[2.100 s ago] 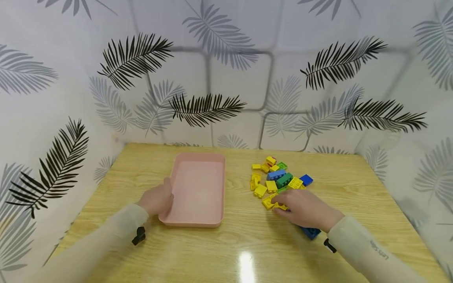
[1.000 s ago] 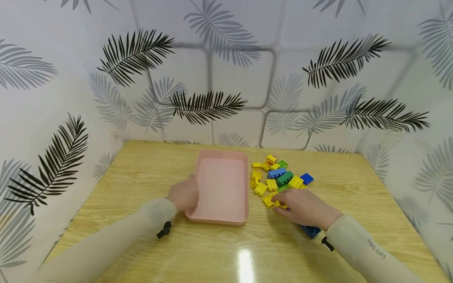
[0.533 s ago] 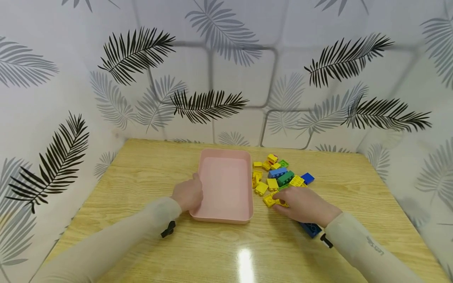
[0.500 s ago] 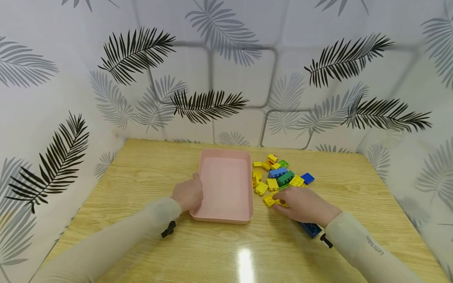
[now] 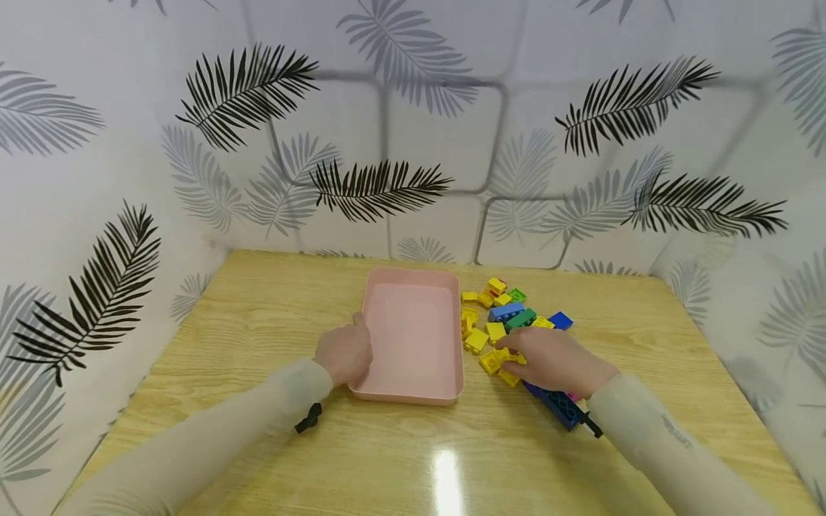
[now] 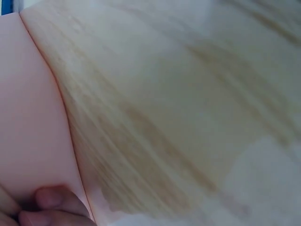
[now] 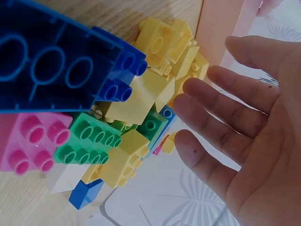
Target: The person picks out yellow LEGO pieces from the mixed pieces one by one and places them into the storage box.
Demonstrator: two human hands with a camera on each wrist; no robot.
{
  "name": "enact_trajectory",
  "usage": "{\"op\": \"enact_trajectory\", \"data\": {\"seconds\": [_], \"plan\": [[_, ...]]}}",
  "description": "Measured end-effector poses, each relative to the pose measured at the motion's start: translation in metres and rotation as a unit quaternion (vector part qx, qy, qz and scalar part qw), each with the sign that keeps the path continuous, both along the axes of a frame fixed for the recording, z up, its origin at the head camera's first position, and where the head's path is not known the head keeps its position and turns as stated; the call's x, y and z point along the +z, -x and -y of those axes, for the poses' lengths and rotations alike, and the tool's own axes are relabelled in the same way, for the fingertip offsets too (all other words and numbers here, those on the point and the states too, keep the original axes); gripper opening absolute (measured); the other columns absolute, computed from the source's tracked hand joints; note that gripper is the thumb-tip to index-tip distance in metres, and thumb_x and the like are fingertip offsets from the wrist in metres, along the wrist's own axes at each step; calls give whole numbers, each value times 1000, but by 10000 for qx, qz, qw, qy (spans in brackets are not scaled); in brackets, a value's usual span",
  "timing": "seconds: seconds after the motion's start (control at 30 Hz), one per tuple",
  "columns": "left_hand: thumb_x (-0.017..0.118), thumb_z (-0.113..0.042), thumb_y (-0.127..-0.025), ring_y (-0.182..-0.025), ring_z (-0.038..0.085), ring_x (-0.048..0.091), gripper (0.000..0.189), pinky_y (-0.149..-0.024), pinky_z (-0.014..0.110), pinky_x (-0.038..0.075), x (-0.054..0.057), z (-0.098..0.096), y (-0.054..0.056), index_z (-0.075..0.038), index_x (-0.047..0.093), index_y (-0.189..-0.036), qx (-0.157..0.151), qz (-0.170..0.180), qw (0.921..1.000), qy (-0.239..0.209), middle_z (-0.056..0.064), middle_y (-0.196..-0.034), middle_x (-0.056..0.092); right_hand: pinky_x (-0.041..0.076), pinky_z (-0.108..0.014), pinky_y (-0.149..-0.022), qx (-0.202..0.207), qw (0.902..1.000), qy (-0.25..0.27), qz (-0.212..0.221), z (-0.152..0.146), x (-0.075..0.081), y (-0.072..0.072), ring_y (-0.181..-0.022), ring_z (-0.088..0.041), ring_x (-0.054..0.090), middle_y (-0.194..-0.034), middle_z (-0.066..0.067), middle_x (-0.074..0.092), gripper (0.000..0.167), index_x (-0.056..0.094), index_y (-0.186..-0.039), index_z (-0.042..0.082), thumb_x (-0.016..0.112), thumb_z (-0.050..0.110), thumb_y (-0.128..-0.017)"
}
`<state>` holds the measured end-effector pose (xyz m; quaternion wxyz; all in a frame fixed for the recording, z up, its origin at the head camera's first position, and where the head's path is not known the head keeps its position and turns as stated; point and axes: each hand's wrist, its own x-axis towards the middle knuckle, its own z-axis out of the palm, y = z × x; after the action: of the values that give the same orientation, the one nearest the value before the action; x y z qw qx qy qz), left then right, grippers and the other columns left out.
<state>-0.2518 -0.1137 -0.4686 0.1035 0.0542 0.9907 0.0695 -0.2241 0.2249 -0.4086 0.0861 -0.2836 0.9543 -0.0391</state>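
My left hand (image 5: 345, 352) grips the left wall of a shallow pink tray (image 5: 413, 344), which has nothing in it. Curled fingertips (image 6: 54, 197) show against the tray's wall in the left wrist view. Over the near side of a toy brick pile hovers my right hand (image 5: 558, 358). Its fingers are spread and hold nothing in the right wrist view. Just beyond the fingertips lie yellow bricks (image 7: 141, 96). A long dark blue brick (image 5: 560, 408) lies partly under the right wrist, and a pink brick (image 7: 37, 141) and a green brick (image 7: 87, 143) sit near it.
The pile also has a light blue brick (image 5: 506, 312), a dark green brick (image 5: 520, 319) and a blue brick (image 5: 560, 320). Its left edge nearly meets the tray's right wall. A patterned wall covering (image 5: 426, 215) rises behind the wooden table (image 5: 361, 459).
My left hand has slid the pink tray right, up beside the bricks. My right hand has risen slightly and its fingers have parted; the yellow bricks beneath have shifted a little.
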Motion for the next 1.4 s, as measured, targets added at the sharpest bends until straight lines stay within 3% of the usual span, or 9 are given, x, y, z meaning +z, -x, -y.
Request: {"op": "enact_trajectory", "data": {"seconds": [0.4,0.8,0.93,1.17,1.4], "plan": [[44,-18,-102,-53,18,55,59,-53,37,52,1,1,-4,12,28,-151,5,-254,9997,29,7,-61,57,52,-46,-98,265,9986,-202,408,22,-14,18,-117,-26,63,-127,-4,67,36,71,-123,19,79,22,-88],[44,-19,-103,-53,17,54,58,-50,36,49,-2,1,0,11,29,-150,17,-363,9993,70,6,-62,57,56,-38,-86,581,9976,-383,65,27,-22,22,-89,-15,59,-107,1,67,35,73,-118,18,82,15,-84],[44,-19,-103,-52,17,54,58,-50,37,50,-1,1,0,11,29,-150,-7,-376,9992,168,5,-61,56,56,-37,-85,585,9975,-409,25,27,-21,23,-88,-14,59,-107,1,67,33,73,-118,17,81,18,-86],[46,-19,-102,-54,17,56,58,-52,39,52,-5,2,-1,11,31,-148,-40,-441,9989,169,6,-63,57,57,-39,-87,351,9993,-114,-93,30,-4,25,-98,-19,66,-115,-2,68,34,71,-121,14,78,23,-89],[48,-19,-102,-54,17,57,59,-51,39,52,-5,2,-1,12,32,-149,-99,-471,9988,134,8,-64,59,57,-38,-87,613,9973,124,-386,46,20,34,-101,-20,67,-121,-5,68,38,69,-126,12,76,23,-90]]}}
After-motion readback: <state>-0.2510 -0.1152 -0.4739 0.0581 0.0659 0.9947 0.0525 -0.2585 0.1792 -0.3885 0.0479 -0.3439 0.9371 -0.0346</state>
